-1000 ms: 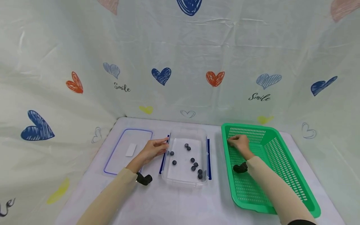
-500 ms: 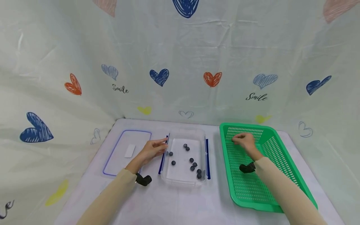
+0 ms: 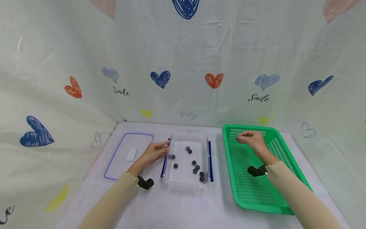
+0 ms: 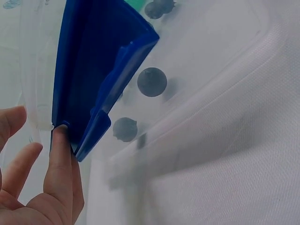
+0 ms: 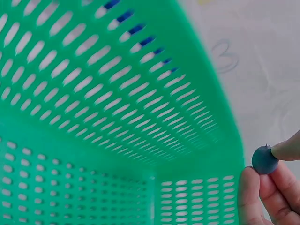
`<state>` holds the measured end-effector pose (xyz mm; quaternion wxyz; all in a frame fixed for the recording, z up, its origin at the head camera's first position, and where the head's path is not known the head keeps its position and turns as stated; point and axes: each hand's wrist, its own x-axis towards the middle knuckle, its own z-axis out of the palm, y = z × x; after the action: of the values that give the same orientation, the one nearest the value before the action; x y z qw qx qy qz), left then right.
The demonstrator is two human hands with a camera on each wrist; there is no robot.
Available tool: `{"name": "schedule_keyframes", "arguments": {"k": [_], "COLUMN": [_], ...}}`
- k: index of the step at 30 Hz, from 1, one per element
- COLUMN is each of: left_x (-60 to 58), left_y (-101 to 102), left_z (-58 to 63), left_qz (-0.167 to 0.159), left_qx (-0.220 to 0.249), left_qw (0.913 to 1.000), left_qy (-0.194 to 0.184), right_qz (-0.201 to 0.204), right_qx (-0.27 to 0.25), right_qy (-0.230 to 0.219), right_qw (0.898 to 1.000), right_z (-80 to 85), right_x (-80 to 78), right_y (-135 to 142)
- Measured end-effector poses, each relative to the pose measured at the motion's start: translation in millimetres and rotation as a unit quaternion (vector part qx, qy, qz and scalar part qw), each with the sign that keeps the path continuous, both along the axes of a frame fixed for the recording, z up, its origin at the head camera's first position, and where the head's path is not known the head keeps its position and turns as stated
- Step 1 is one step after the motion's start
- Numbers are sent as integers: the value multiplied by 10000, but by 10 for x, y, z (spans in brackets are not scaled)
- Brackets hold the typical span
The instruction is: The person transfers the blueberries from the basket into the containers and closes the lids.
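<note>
In the head view, a clear plastic container (image 3: 183, 182) stands mid-table with several blueberries (image 3: 175, 165) scattered inside. My left hand (image 3: 154, 153) is at its left side. The left wrist view shows a fairly straight finger touching the blue side latch (image 4: 86, 70), which hangs folded out, while other fingers lie apart beside it. Above the far left part of a green basket (image 3: 234, 190) is my right hand (image 3: 253, 141). Thumb and fingers pinch one blueberry (image 5: 265, 160), plain in the right wrist view. My forearm covers part of the basket's right side.
A clear lid (image 3: 114, 156) with a blue seal lies flat left of the container, a white label (image 3: 132, 154) on it. A second blue latch (image 3: 211, 162) sticks out on the container's right. A heart-printed curtain (image 3: 183, 63) hangs behind the white-covered table (image 3: 183, 206).
The right hand has lifted from beside the basket's left wall and shifted a little right, with the blueberry between its fingers. The left hand stays at the container's side.
</note>
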<state>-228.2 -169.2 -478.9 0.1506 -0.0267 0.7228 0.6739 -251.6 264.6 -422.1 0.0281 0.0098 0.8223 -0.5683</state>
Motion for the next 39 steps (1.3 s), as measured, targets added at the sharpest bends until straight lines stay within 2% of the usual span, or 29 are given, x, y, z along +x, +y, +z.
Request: {"name": "schedule_keyframes", "arguments": {"k": [11,21,32,39], "left_x": [0,0,-3,-13], "left_y": [-6,-13,-13,-10], "left_z": [13,31,47,26], "left_qz": [-26,-28,-47,-84], "left_qx": [-56,-110,-198,-284], "left_qw": [10000,9999,9998,9995], "left_qy": [31,34,75,93], "right_qz": [410,778,1186,1216], "right_qx": [-490,-457,-421,-2], "right_qy": [11,-109,-72,-180], "right_qw": [9980,9959,9920,9924], "right_z": [229,349,286,220], "right_x": [85,122,100,133], "right_y": [-121,-411,-767,-920]}}
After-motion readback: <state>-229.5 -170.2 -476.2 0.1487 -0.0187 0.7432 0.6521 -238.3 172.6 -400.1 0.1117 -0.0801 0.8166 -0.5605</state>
